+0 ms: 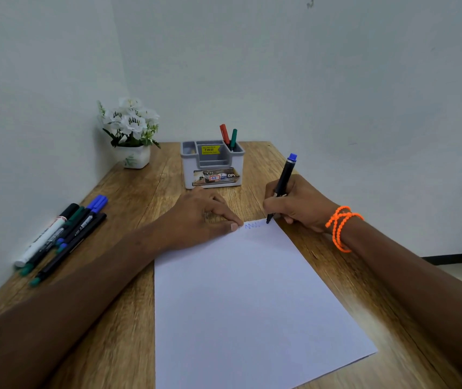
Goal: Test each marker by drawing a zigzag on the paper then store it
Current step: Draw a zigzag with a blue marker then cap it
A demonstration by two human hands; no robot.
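blue marker [282, 184] tip on paper [246, 299]

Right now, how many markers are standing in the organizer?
2: a red marker and a green marker, both in the organizer's back right compartment. Its walls may hide shorter ones.

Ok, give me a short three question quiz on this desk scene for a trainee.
1. True or false: the right hand holds the blue marker with its tip on the paper.
2. How many markers stand in the grey organiser?
3. What does the left hand do? A) holds a cap B) presses the paper's top corner C) lifts the flower pot

Key: 1 true; 2 two; 3 B
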